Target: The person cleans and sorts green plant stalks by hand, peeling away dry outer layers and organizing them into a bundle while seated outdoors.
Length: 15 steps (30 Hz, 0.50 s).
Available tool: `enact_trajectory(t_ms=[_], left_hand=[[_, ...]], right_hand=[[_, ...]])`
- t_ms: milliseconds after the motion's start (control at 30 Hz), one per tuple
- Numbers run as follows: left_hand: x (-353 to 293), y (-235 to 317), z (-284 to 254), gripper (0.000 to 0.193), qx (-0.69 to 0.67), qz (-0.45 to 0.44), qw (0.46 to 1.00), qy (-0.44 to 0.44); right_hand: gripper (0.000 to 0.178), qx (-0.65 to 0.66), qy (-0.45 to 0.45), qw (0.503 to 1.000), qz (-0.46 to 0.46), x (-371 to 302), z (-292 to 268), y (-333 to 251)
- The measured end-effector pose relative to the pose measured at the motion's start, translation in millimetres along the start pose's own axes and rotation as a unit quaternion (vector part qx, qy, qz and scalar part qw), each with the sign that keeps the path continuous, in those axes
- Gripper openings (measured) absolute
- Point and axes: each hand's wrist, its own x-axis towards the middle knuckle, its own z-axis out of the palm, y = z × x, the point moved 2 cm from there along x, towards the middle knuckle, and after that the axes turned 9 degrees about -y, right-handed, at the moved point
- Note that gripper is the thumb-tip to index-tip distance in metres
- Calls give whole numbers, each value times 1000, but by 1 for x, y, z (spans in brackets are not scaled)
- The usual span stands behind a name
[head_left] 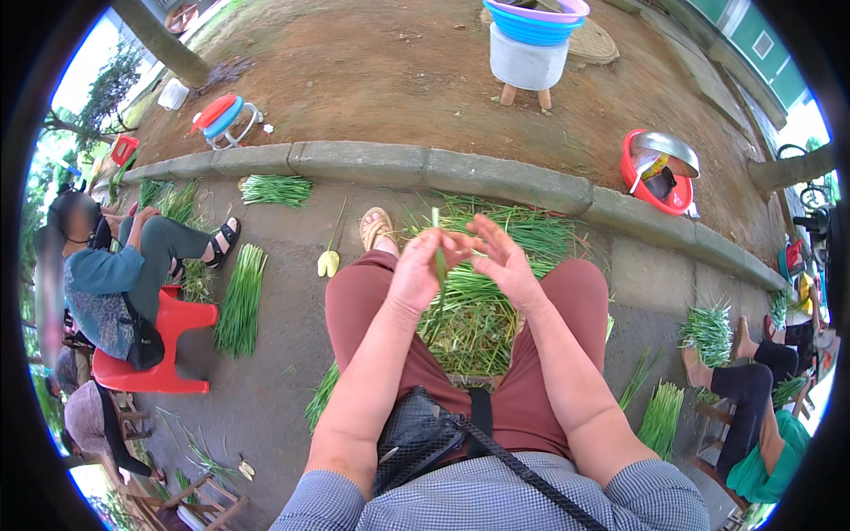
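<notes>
My left hand (420, 271) is closed on a thin green stalk (440, 265), which looks like a chive or scallion. Its pale end sticks up above the fingers and its green leaf hangs below them. Close beside it, my right hand (503, 263) has its fingers spread, with the fingertips nearest the left hand; I see nothing held in it. Under both hands, between my knees, lies a heap of loose green stalks and yellowish trimmings (469, 332). More long green stalks (522, 228) are spread on the ground beyond my knees.
Tied-looking bundles of green stalks (239, 301) lie on the pavement at both sides. A person on a red plastic chair (146, 363) sits to the left; another person's legs (744, 389) reach in from the right. A stone kerb (363, 164) crosses ahead, with a red basin (660, 195) beside it.
</notes>
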Motion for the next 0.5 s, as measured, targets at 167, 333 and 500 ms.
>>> enact_trajectory(t_ms=[167,333,500], left_hand=[[-1,2,1,26,6,-51,999,-12],[-1,4,-7,25,59,-56,995,56],[0,12,-16,24,101,28,985,136]], right_hand=[[27,-92,-62,988,106,-2,-2,21],[16,-180,52,977,96,0,-14,17],[16,-223,79,965,113,-3,-19,18]])
